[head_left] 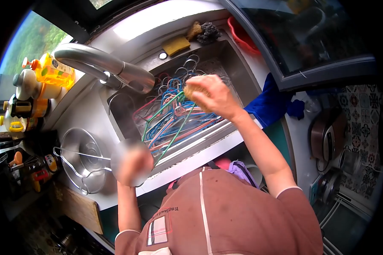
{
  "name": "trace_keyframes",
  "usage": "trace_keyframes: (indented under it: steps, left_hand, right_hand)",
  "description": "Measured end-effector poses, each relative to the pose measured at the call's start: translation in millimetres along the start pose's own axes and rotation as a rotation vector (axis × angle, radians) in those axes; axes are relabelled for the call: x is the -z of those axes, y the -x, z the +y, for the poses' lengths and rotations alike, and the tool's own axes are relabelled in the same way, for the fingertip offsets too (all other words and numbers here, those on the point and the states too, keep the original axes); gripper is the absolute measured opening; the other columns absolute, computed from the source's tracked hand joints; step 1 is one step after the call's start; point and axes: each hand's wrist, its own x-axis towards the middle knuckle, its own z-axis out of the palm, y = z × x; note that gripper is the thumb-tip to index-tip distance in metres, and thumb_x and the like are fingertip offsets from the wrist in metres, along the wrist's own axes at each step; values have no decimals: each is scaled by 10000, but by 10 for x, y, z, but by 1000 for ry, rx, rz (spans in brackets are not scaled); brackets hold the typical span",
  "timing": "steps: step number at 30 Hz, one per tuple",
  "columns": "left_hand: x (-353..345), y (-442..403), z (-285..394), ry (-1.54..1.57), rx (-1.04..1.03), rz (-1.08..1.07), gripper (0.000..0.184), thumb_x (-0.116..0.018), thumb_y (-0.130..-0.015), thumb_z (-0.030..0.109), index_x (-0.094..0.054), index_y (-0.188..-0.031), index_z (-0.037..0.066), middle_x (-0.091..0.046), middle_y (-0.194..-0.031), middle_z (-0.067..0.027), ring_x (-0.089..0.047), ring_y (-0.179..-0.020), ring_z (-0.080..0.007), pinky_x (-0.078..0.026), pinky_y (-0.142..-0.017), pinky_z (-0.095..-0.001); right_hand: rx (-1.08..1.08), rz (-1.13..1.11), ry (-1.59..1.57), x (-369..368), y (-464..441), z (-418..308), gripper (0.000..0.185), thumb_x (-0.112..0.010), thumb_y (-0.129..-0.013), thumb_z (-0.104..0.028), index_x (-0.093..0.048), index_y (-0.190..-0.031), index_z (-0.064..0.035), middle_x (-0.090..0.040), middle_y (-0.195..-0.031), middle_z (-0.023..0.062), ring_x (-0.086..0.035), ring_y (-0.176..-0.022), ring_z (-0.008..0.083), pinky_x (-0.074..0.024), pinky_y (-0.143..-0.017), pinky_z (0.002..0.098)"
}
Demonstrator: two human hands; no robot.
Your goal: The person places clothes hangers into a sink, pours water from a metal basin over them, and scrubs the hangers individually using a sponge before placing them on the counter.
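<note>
A green clothes hanger (173, 140) slants over the sink, its lower end running to my left hand (136, 163). That hand appears closed around the hanger, though a blur covers much of it. My right hand (219, 97) is closed on a tan scrubbing sponge (196, 94), pressed against the upper end of the green hanger. Below lies a heap of blue, pink and other coloured hangers (168, 112) in the steel sink (236, 63). The hanger's hook is mostly hidden by the sponge and hand.
A steel faucet (134, 76) arches over the sink's left side. A metal bowl (78, 142) with a pale bent wire (85, 175) stands left. A yellow sponge (175, 45), red basin (242, 36), blue cloth (266, 102) and several bottles, one orange (55, 72), surround the sink.
</note>
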Motion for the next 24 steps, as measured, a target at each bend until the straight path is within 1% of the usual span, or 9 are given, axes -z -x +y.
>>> trace_keyframes:
  steps: [1,3,8,9,13,17,19,23,24]
  left_hand:
    - [-61,-6,50,0,-16,-73,414,-419,-926,334,-507,-722,-16,-527,-580,-111,-245,-311,-49,-177,-308,-214]
    - [-261,-33,89,-32,-82,-82,395,-424,-924,331,-442,-684,18,-497,-553,-123,-236,-309,-49,-179,-310,-224]
    - [-314,-35,41,56,-45,-26,400,-399,-934,345,-367,-651,65,-492,-568,-124,-218,-314,-41,-181,-291,-198]
    - [-322,-42,28,76,-32,-12,400,-393,-936,348,-356,-648,74,-491,-570,-121,-211,-316,-37,-178,-287,-191]
    - [-311,-42,-34,91,-3,105,393,-362,-949,354,-317,-646,108,-460,-560,-93,-184,-317,-21,-153,-265,-167]
    - [-250,-12,-44,220,-4,41,380,-305,-969,335,-305,-658,117,-410,-537,-66,-176,-310,-24,-166,-249,-155]
    - [-280,26,-15,287,0,4,376,-275,-977,323,-301,-663,120,-387,-530,-57,-177,-307,-26,-177,-244,-151]
    - [-334,60,-28,565,64,22,373,-242,-984,306,-298,-667,119,-376,-538,-56,-190,-309,-29,-193,-245,-146]
    - [-342,67,-33,672,88,16,372,-240,-985,303,-298,-668,117,-380,-543,-58,-194,-310,-29,-196,-246,-145]
  right_hand:
    - [54,-11,75,-101,12,9,343,-631,-771,-188,-578,-1101,-109,-560,-1143,112,-497,-1072,294,-407,-928,377]
    - [-53,-48,59,-310,65,-39,414,-663,-709,-223,-567,-1095,-108,-523,-1200,126,-471,-1116,325,-385,-963,403]
    - [-184,140,-69,-638,43,-192,519,-697,-676,-225,-525,-1125,-29,-447,-1256,151,-452,-1099,349,-412,-923,407]
    - [-151,199,-100,-733,61,-223,551,-705,-679,-220,-503,-1134,16,-445,-1212,163,-460,-1079,356,-396,-929,392]
    - [-177,148,-313,-810,183,-373,546,-693,-708,-185,-467,-1168,2,-480,-1108,161,-474,-1066,327,-391,-926,378]
    - [-234,176,-374,-557,256,-341,481,-689,-725,-160,-477,-1133,-18,-502,-1084,153,-491,-1048,310,-394,-917,369]
    - [-95,271,-98,-409,219,-230,458,-713,-687,-136,-511,-1091,-61,-513,-1117,133,-497,-1050,299,-406,-922,364]
    - [292,199,222,-285,13,-406,490,-734,-632,-184,-545,-1082,-136,-516,-1145,88,-486,-1098,240,-482,-823,310]
    - [305,198,259,-283,-59,-457,530,-739,-597,-144,-553,-1092,-115,-563,-1082,60,-531,-1023,238,-487,-816,310]
